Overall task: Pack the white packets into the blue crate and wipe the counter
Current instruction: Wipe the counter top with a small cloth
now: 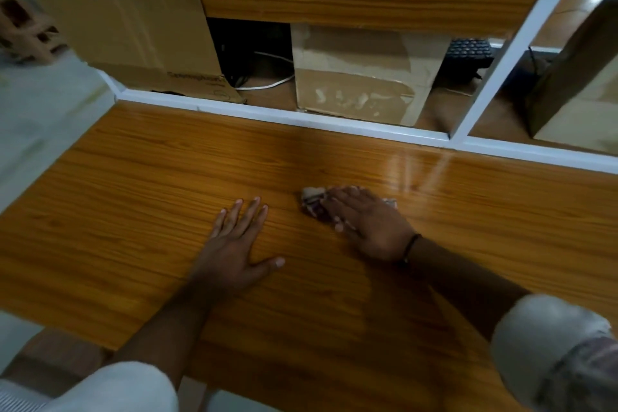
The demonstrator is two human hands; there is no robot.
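A wooden counter (140, 197) fills the middle of the head view. My right hand (368, 224) lies flat on a crumpled cloth (312, 202), pressing it onto the counter; the cloth sticks out past my fingertips on the left. My left hand (234, 244) rests flat on the bare wood to the left of it, fingers spread, holding nothing. No white packets and no blue crate are in view.
A white frame (301, 117) with glass borders the counter's far edge. Behind the glass stand cardboard boxes (361, 77), cables and a black keyboard (468, 53). The counter's left edge drops off to a pale floor (40, 117).
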